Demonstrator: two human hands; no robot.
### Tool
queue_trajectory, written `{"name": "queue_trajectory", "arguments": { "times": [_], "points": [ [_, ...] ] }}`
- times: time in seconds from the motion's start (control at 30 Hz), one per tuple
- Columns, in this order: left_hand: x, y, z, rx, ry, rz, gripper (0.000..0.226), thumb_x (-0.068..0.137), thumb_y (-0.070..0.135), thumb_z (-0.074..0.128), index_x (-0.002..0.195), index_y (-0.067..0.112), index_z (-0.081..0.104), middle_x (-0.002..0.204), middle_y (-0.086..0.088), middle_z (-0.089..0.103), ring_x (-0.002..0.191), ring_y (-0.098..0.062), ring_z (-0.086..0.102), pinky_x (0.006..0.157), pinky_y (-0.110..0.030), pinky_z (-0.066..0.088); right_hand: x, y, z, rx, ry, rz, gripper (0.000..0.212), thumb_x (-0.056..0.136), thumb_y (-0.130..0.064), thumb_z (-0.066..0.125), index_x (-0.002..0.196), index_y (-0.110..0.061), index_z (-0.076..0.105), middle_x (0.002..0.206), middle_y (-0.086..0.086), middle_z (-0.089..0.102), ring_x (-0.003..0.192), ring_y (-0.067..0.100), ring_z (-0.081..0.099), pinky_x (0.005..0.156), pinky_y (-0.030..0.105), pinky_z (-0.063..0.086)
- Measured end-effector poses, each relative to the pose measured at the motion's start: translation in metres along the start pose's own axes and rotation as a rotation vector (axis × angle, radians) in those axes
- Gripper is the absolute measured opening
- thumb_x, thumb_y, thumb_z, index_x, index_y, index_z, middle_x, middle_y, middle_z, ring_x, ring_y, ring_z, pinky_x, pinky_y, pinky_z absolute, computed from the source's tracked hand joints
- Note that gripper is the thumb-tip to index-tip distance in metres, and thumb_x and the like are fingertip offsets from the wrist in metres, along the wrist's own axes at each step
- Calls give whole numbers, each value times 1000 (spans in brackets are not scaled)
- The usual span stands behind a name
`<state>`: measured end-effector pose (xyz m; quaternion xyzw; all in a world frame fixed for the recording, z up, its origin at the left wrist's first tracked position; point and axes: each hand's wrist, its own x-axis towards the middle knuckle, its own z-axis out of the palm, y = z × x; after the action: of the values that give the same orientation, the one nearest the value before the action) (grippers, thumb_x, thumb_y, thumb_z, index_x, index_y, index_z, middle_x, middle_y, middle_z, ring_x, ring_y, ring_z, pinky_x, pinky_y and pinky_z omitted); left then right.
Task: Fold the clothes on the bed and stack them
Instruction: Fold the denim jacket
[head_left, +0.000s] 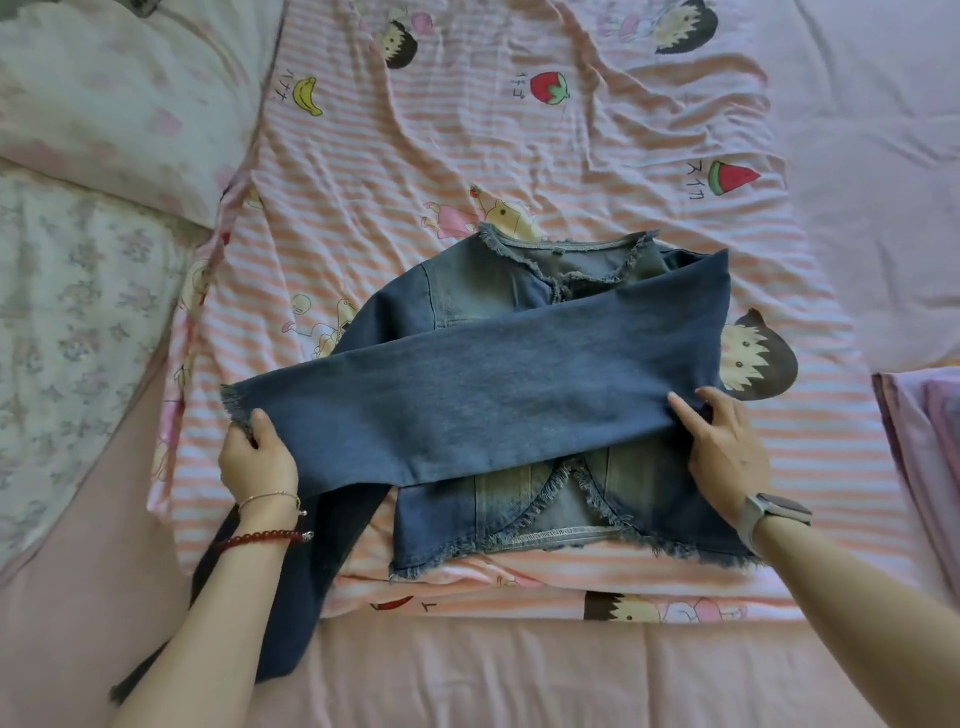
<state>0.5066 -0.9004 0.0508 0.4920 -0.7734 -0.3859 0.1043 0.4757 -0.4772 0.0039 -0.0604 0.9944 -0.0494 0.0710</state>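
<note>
Nearest to us we see the pink bed (493, 675) and our two forearms that reach over it. On the left wrist there are a thin bracelet and a red bead bracelet (260, 538); on the right wrist there is a grey watch (774, 512).

Our left hand (257, 457) holds the frayed cuff of one sleeve (467, 384) of the denim jacket (566, 514). The fingers are curled under the cuff and the thumb lies on top, so they pinch the cloth at its left end. Our right hand (727, 447) rests on the same sleeve near the right edge of the jacket. Its fingers are nearly straight and a little spread; they press the fold down and do not close round it.

The sleeve lies across the front of the jacket, from the right shoulder to the left, and covers the middle part. The jacket lies flat with its front up, the frayed hem toward us and the collar away from us. The other sleeve (291, 597) hangs toward us on the left side, under our left forearm.

The jacket lies on a striped sheet with cartoon figures and fruit (467, 156), which is wrinkled. At the right edge there is a piece of purple cloth (924, 441). Far left there are a flowered pillow (104, 104) and a flowered cover (67, 322).
</note>
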Motion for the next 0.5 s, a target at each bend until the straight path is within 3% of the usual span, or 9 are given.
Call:
{"name": "queue_trajectory", "arguments": {
  "times": [0.1,0.17,0.23,0.3,0.33,0.4,0.43,0.5],
  "points": [
    [-4,3,-1,21,27,-30,41,100,25,35,108,-11,53,116,-30,55,109,-43,49,92,-42,37,-2,17,-2,-116,-66,-63,67,43,20,75,108,0,68,105,25,62,91,45,61,57,46,55],
    [-11,10,0,21,8,-25,40,100,24,36,110,-11,53,118,-31,54,110,-42,49,92,-41,37,-1,13,-6,-137,-138,-21,63,60,8,73,120,-5,61,121,21,58,110,40,54,75,46,51],
    [-21,21,3,15,-29,17,39,100,23,36,113,-11,52,120,-31,53,111,-41,48,92,-39,37,3,-3,-11,-118,-189,95,54,80,-7,58,134,-12,48,140,15,43,130,33,36,97,44,34],
    [-34,36,6,-10,-44,85,38,100,22,37,113,-10,53,117,-30,54,109,-40,50,88,-35,37,6,-23,-14,-44,-129,101,52,85,-11,53,136,-13,45,145,15,37,136,33,27,107,47,21],
    [-41,47,8,-26,-49,125,36,99,21,38,110,-10,54,111,-29,56,106,-39,51,83,-33,36,9,-32,-15,39,-75,62,51,86,-10,53,136,-13,45,146,15,36,138,33,25,111,48,16],
    [-63,68,16,-36,-101,233,32,98,20,41,102,-8,56,95,-24,58,96,-38,53,69,-29,31,10,-46,-20,337,-29,23,46,89,-5,50,135,-11,47,146,11,37,141,26,22,114,37,13],
    [-78,80,23,-17,-193,301,30,98,21,42,100,-5,58,92,-20,59,93,-36,55,68,-28,31,10,-51,-24,542,-24,61,42,91,-3,48,133,-10,49,143,7,40,139,22,26,112,28,16],
    [-110,97,43,39,-547,455,25,95,23,49,106,7,64,100,-6,63,95,-22,59,77,-24,39,9,-56,-35,965,-1,273,35,95,-5,42,128,-11,53,131,1,50,126,15,44,103,18,31]
  ]
}}
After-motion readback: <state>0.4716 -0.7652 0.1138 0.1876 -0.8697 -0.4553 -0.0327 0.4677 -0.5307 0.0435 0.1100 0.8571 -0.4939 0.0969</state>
